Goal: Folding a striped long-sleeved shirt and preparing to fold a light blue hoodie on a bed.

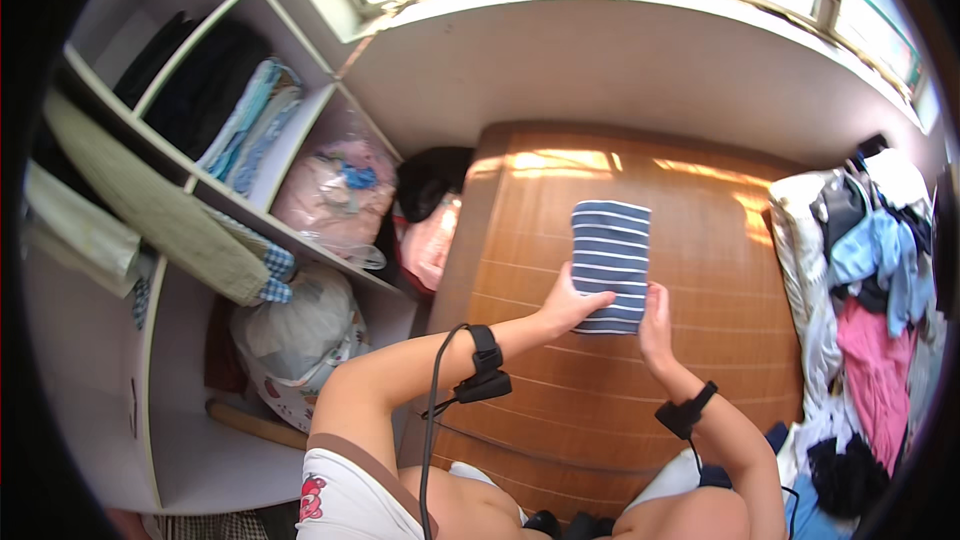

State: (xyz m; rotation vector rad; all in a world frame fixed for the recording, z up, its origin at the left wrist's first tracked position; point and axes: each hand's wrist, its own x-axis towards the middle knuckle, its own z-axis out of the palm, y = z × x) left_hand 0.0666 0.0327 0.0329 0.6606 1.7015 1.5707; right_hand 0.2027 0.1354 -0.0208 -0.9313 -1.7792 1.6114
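Observation:
A folded blue cloth with white stripes (611,251), neat and rectangular, is held over a brown wooden surface (525,375). My left hand (574,306) grips its lower left corner, with the thumb lying across the front. At its lower right edge, my right hand (655,322) has the fingers upright against the side; most of its palm and thumb are hidden. Both forearms wear black straps with small devices and cables.
Loose clothes in pink (876,375), blue (874,251) and black (847,476) are heaped along the right. Open shelves at left hold folded garments (259,127), a clear bag of pink cloth (337,199) and a stuffed plastic bag (300,322). A wall and windows stand beyond.

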